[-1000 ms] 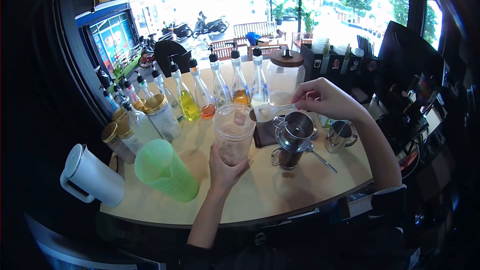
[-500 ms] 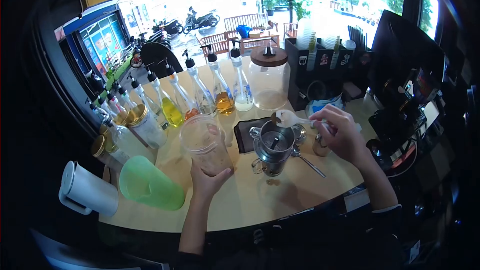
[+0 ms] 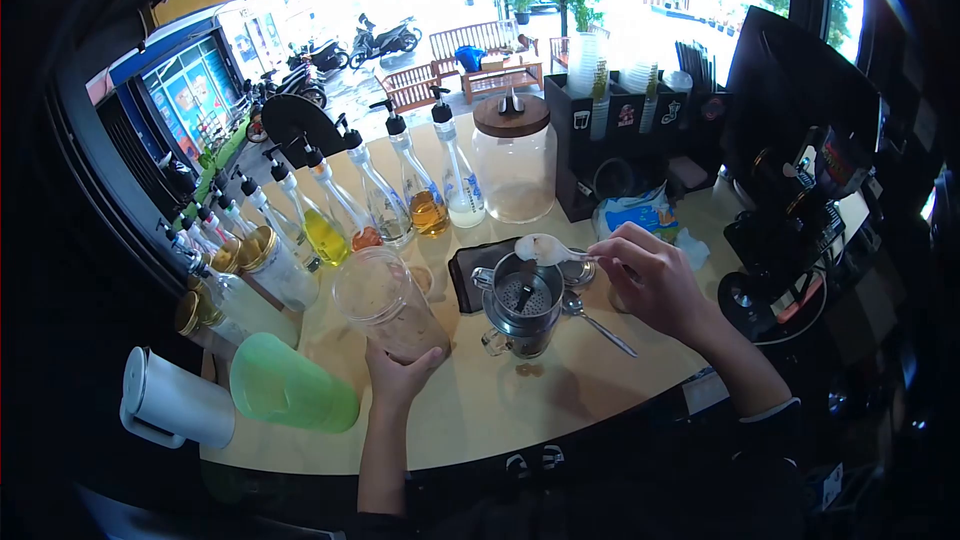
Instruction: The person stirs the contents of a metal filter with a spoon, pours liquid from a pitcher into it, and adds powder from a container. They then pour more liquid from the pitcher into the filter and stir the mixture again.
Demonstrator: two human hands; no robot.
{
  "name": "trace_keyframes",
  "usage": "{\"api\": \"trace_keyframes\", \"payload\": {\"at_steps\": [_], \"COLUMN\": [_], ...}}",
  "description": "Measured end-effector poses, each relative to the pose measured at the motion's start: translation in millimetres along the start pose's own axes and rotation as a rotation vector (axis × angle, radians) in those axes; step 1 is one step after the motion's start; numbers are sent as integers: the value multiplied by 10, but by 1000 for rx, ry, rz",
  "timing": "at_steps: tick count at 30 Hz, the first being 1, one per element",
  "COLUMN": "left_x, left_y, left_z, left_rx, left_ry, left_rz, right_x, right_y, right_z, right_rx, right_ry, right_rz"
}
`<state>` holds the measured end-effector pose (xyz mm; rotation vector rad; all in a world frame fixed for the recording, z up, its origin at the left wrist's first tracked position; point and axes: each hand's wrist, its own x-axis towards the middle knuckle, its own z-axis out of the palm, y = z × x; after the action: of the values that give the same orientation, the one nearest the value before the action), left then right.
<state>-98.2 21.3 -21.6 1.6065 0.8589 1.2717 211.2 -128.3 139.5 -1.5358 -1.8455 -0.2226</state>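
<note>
My left hand (image 3: 402, 372) is closed around the lower part of a clear plastic jar (image 3: 388, 302), tilted with its open mouth facing up. My right hand (image 3: 655, 282) pinches the handle of a translucent plastic spoon (image 3: 543, 249). The spoon's bowl hangs over the rim of a metal drip filter (image 3: 527, 302), and no dark heap shows in it. Under the filter is a glass mug (image 3: 497, 343), its contents hard to make out. Just right of the filter, a metal spoon (image 3: 602, 328) lies on the counter, with a round metal piece (image 3: 577, 273) close by.
A green pitcher (image 3: 292, 385) and a white jug (image 3: 175, 398) stand at the left. Pump bottles (image 3: 398, 185) line the back, beside a wooden-lidded glass jar (image 3: 512, 165). Behind the filter lies a dark tray (image 3: 468, 280). A black cup organizer (image 3: 610, 140) is at the back right.
The plastic spoon has tipped over the drip filter; the brown powder seen in its bowl is no longer visible there. The view has shifted slightly. The left hand keeps hold of the jar.
</note>
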Motion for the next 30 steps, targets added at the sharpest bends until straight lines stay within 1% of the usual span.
{"api": "trace_keyframes", "payload": {"at_steps": [2, 5, 9, 11, 12, 14, 17, 20, 24, 26, 27, 29, 30], "left_x": [1, 6, 5, 5, -4, -2, 2, 8, -16, -50, -54, -37, -28], "left_y": [16, -59, -63, -79, -64, -14, -35, -69, -55, 34, 29, -40, -71], "left_z": [-1, -27, -28, -28, -20, -10, -1, -15, 31, 56, 43, 7, -3], "left_rx": [-55, 21, 32, 2, 3, 52, -4, 27, 25, 189, 193, 199, 205], "left_ry": [-14, -1, 20, 11, 8, 42, 37, 24, 84, 158, 175, 142, 155], "left_rz": [-57, -21, -9, -13, -15, -21, -25, -20, 42, 22, 24, 30, 33], "right_x": [2, 6, -60, -144, -183, -232, -244, -241, -115, 13, 102, 308, 393], "right_y": [9, 14, 1, 58, 72, 91, 105, 95, 1, -126, -190, -334, -405], "right_z": [7, -47, -127, -90, -70, -40, -40, -17, -68, -71, -55, 8, 71], "right_rx": [32, 87, 103, 79, 80, -23, -46, -86, -21, 24, 32, 58, 26], "right_ry": [23, 24, 47, 83, 83, 40, 78, 71, 73, 71, 69, 107, 111], "right_rz": [-10, 40, 64, -7, -3, -112, -148, -186, -166, -142, -158, -386, -430]}}
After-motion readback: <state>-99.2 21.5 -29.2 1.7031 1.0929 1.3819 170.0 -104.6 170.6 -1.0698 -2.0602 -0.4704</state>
